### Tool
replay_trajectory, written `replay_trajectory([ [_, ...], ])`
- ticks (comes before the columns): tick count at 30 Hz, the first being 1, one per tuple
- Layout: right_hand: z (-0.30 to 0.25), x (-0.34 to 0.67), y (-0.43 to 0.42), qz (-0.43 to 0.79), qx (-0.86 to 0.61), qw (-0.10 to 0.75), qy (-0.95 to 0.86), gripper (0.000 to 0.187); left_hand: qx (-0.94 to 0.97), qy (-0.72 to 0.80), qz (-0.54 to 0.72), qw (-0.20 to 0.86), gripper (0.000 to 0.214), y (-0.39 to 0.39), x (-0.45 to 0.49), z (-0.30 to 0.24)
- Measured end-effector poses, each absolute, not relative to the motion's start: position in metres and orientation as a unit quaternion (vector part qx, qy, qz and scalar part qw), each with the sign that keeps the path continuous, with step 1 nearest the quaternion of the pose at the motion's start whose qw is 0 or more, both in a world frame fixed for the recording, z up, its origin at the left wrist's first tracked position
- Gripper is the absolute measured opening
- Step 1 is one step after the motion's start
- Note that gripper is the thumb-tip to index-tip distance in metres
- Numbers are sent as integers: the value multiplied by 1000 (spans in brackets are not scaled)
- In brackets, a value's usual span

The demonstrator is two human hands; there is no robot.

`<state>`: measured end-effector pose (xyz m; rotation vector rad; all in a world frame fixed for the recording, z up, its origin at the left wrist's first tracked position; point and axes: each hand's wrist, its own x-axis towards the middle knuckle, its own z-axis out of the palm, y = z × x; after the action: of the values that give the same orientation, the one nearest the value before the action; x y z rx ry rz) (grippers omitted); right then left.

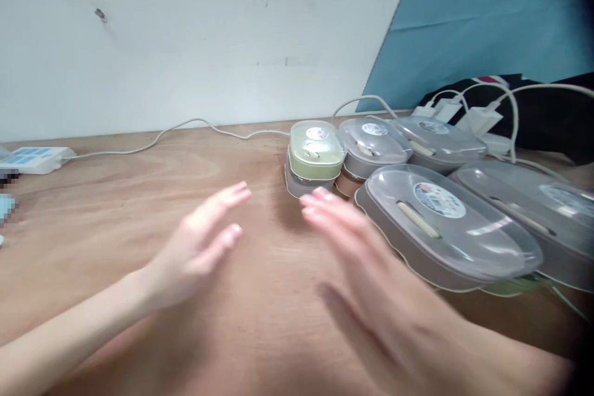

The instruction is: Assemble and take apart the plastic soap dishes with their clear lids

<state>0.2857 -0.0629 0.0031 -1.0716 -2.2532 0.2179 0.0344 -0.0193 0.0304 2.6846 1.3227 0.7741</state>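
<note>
My left hand (197, 244) hovers over the wooden table (260, 297), its fingers stretched forward and the thumb apart, holding nothing. Facing it, my right hand (366, 266) is slightly blurred, with its fingers extended and nothing in its grasp. Just beyond my right fingertips stands a small green lidded box (316, 151), stacked on a grey one. Nearest to that hand on the right is a large grey container (440, 229) with a clear lid, a pale handle and a round sticker. I cannot tell whether my right hand touches any container.
More clear-lidded containers stand to the right, including a small grey box (375, 142) and a large one (533, 210). White plugs (480, 119) and cables lie behind them. A white power strip (39, 159) is at far left, its cord running along the wall (208, 43).
</note>
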Motion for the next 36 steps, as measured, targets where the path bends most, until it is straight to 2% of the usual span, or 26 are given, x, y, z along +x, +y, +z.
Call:
replay_trajectory([
  [4, 9, 261, -48, 41, -365, 190, -910, 59, 920, 382, 71, 57, 52, -9, 42, 5],
  [7, -3, 254, -38, 63, -427, 132, -892, 59, 920, 382, 52, 68, 51, -2, 44, -1],
  [18, -2, 257, -34, 66, -432, 107, -893, 55, 924, 373, 44, 72, 51, 0, 39, 0],
  [24, -2, 257, -35, 73, -438, 108, -889, 54, 918, 379, 82, 84, 44, 2, 39, 3],
  [29, 0, 256, -35, 77, -435, 107, -891, 53, 873, 408, 248, 98, 37, 30, 76, 41],
  [32, 0, 256, -35, 85, -437, 114, -888, 53, 859, 408, 301, 63, 54, 55, 114, 65],
  [34, -1, 257, -35, 89, -435, 121, -888, 53, 850, 435, 287, 83, 77, 67, 137, 70],
  [36, -2, 258, -34, 89, -433, 127, -888, 52, 843, 459, 256, 114, 91, 74, 152, 67],
])
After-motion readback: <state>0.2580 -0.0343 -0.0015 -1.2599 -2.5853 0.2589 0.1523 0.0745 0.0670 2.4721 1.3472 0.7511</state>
